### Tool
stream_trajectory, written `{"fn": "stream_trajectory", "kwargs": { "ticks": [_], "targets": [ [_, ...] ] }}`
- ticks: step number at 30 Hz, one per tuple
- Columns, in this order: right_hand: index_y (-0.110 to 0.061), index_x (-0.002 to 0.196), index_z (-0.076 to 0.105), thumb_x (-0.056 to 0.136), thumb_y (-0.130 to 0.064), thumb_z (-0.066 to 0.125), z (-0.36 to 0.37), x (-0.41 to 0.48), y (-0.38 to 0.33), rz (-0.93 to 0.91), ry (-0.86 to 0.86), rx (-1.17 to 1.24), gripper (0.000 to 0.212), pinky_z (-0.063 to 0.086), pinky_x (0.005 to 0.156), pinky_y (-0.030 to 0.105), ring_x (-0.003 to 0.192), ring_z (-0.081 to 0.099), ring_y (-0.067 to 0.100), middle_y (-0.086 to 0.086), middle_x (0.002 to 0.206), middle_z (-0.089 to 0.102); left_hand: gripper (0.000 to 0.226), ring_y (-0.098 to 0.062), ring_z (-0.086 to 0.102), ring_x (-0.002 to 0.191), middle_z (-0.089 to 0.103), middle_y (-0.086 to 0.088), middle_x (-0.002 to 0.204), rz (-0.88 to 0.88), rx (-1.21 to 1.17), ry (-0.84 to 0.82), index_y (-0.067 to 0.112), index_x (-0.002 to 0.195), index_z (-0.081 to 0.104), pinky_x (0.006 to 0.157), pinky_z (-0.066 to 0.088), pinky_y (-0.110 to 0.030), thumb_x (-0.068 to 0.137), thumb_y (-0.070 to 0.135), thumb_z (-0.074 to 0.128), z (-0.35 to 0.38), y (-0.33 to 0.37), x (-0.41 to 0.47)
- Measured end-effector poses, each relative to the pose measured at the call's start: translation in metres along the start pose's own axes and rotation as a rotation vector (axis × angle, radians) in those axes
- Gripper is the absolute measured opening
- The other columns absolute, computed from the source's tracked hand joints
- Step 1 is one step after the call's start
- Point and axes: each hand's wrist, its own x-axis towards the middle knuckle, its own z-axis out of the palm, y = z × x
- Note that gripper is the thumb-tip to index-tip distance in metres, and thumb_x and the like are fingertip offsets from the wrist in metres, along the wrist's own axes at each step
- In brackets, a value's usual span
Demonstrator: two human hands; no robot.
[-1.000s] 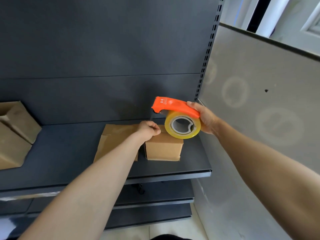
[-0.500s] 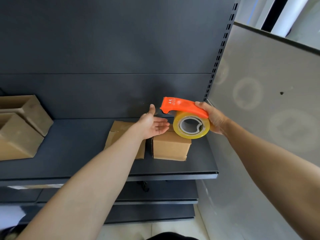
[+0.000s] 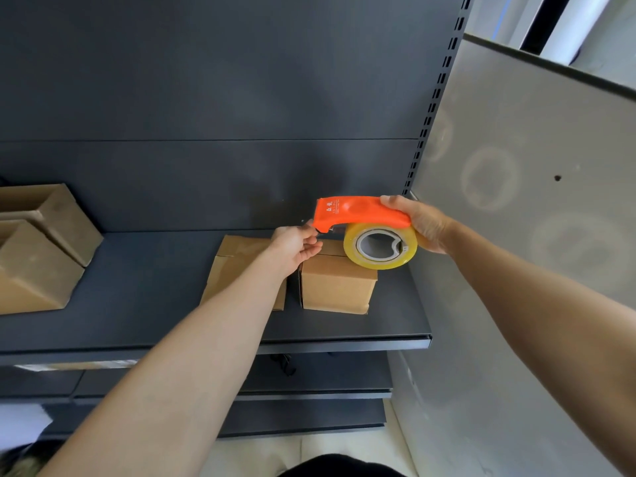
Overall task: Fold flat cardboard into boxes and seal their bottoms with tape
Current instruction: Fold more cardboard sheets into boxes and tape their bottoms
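soft daylight, sharp focus, wide-angle edge distortion

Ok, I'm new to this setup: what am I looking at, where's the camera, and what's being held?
No machine: these are a person's two bare hands, filmed by one head-worn camera looking forward and down. The right hand grips an orange tape dispenser, roll attached, above a folded box on the dark shelf. The left hand reaches its fingertips to the dispenser's front tip; whether they pinch tape is unclear. Flat cardboard lies beside the box; more boxes sit far left.
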Motion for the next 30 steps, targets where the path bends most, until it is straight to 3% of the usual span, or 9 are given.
{"fn": "stream_trajectory", "kwargs": {
  "ticks": [5,10,14,19,22,30],
  "targets": [
    [-0.005,0.112,0.063,0.071,-0.054,0.070,-0.002,-0.007,-0.010,-0.002,0.001,-0.150,0.065,0.051,0.094,0.049,0.089,0.068,0.033,0.018,0.103,0.071,0.021,-0.017,0.059,0.073,0.050,-0.008,0.069,0.004,0.038,0.018,-0.007,0.113,0.055,0.070,0.056,-0.032,0.093,0.002,0.055,0.000,-0.002,0.004],
    [-0.003,0.106,0.065,0.076,-0.051,0.071,0.005,-0.009,-0.015,-0.046,0.078,-0.281,0.057,0.051,0.094,0.050,0.099,0.067,0.039,0.020,0.104,0.071,0.016,-0.014,0.058,0.064,0.053,-0.007,0.064,-0.003,0.014,0.040,-0.004,0.110,0.052,0.077,0.057,-0.036,0.094,0.001,0.053,0.000,-0.004,0.004],
    [0.002,0.101,0.066,0.055,-0.068,0.069,0.013,-0.010,-0.019,-0.060,0.122,-0.402,0.085,0.050,0.093,0.052,0.093,0.068,0.036,0.022,0.102,0.070,0.019,-0.013,0.057,0.059,0.057,-0.008,0.068,0.015,-0.022,0.103,-0.001,0.113,0.052,0.076,0.056,-0.033,0.096,0.005,0.052,-0.001,-0.004,0.004],
    [-0.010,0.083,0.065,0.079,-0.058,0.064,0.017,-0.008,-0.020,-0.074,0.137,-0.504,0.048,0.049,0.093,0.046,0.089,0.067,0.031,0.019,0.101,0.070,0.006,-0.014,0.055,0.060,0.053,-0.007,0.070,0.019,-0.011,0.166,0.002,0.094,0.051,0.070,0.054,-0.031,0.097,0.007,0.049,-0.008,-0.004,0.003],
    [-0.013,0.085,0.067,0.079,-0.061,0.062,0.022,-0.005,-0.020,-0.085,0.121,-0.546,0.049,0.051,0.092,0.044,0.089,0.067,0.028,0.012,0.096,0.071,0.013,-0.016,0.056,0.065,0.053,-0.008,0.077,-0.003,0.033,0.203,0.005,0.086,0.052,0.065,0.055,-0.029,0.097,0.005,0.047,-0.018,-0.006,0.006],
    [-0.008,0.097,0.067,0.079,-0.062,0.060,0.040,0.002,-0.027,-0.077,0.110,-0.618,0.057,0.049,0.084,0.036,0.090,0.064,0.025,0.009,0.098,0.068,0.010,-0.018,0.055,0.067,0.045,-0.004,0.074,-0.097,0.166,0.154,0.003,0.104,0.053,0.063,0.053,-0.030,0.098,0.010,0.050,-0.036,-0.021,0.008]
  ]
}}
